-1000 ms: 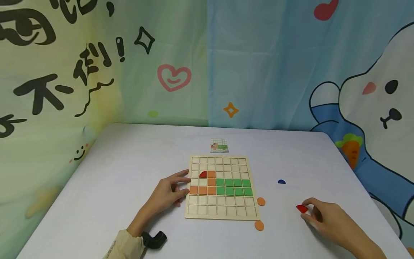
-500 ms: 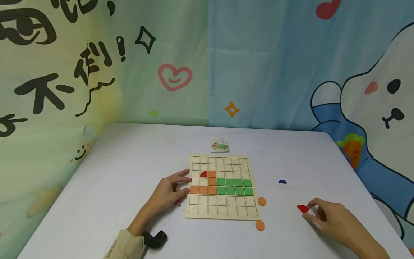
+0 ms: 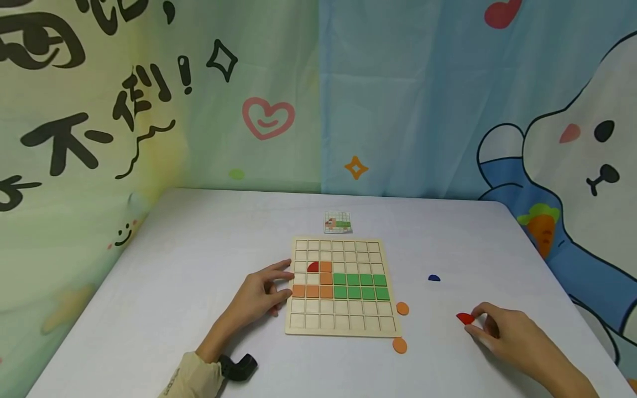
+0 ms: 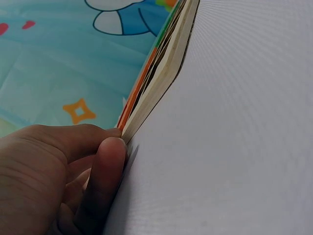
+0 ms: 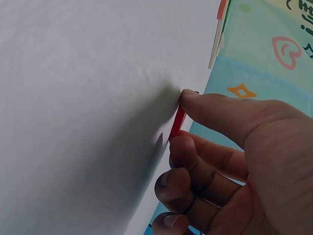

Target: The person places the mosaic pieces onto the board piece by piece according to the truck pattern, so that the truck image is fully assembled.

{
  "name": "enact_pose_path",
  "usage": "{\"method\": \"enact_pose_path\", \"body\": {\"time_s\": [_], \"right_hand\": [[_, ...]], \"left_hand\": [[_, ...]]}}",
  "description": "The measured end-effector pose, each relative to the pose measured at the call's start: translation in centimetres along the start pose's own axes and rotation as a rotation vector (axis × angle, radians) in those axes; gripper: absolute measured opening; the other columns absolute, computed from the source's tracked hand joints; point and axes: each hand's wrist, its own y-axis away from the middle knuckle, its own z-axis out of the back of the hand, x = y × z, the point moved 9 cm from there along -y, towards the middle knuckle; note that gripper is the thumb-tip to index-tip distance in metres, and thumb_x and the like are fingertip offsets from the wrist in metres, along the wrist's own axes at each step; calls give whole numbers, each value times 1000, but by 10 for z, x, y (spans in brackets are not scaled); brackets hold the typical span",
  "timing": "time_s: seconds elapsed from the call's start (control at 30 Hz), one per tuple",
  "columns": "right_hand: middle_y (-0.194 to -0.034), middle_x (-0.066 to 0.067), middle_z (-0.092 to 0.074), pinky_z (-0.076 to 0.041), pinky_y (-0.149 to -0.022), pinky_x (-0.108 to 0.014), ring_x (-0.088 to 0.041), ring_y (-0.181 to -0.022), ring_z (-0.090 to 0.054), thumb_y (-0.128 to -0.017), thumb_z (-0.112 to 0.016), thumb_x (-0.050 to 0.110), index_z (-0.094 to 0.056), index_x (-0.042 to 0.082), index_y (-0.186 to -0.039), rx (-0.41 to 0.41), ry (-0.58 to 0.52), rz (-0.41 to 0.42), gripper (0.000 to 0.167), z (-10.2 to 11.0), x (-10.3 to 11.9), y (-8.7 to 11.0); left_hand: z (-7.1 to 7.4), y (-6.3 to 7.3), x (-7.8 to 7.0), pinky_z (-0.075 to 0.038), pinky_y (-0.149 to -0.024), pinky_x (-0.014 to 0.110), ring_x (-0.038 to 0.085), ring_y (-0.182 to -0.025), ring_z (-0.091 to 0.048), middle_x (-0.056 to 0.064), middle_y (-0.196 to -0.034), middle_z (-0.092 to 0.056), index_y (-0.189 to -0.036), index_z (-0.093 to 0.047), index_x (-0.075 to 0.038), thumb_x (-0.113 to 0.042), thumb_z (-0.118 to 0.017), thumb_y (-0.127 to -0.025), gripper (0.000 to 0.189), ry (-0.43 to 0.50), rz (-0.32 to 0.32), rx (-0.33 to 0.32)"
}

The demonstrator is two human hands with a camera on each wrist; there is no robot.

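Note:
On the left, my left hand (image 3: 259, 293) rests its fingertips and thumb against the left edge of a light wooden grid board (image 3: 338, 326). The left wrist view shows the thumb and a finger right at the board's side (image 4: 166, 73). At the right of the table, my right hand (image 3: 512, 331) pinches a red quarter-circle tile (image 3: 465, 318) between thumb and fingertip, close over the white surface. Its thin red edge (image 5: 178, 121) shows in the right wrist view. Set in the board are green square tiles (image 3: 360, 286), orange square tiles (image 3: 325, 279) and another red quarter-circle tile (image 3: 313, 267).
A blue half-round tile (image 3: 434, 278) lies right of the board. Two orange round tiles (image 3: 402, 308) lie by its right edge, one nearer the front. Behind the board is a small pattern card (image 3: 338, 223). A black curved object (image 3: 239, 368) sits at the left wrist.

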Motion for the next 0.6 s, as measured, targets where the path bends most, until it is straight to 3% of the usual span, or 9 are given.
{"method": "enact_pose_path", "body": {"time_s": [0.37,0.6], "right_hand": [[-73,0,-55,-44,-58,-21,-15,-70,-50,-95,-79,22,-67,1,-123,20,-23,17,37,-1,6,-2],[-73,0,-54,-40,-58,-22,-15,-71,-49,-94,-81,27,-68,3,-122,2,-17,9,39,2,3,-1]], "left_hand": [[1,0,0,-55,-48,26,13,-52,-61,11,-164,-51,-131,-73,-4,-8,-79,-93,38,9,-1,-6],[0,0,-1,-56,-48,25,12,-52,-61,11,-165,-50,-131,-73,-3,-7,-78,-94,38,23,-5,0]]}}
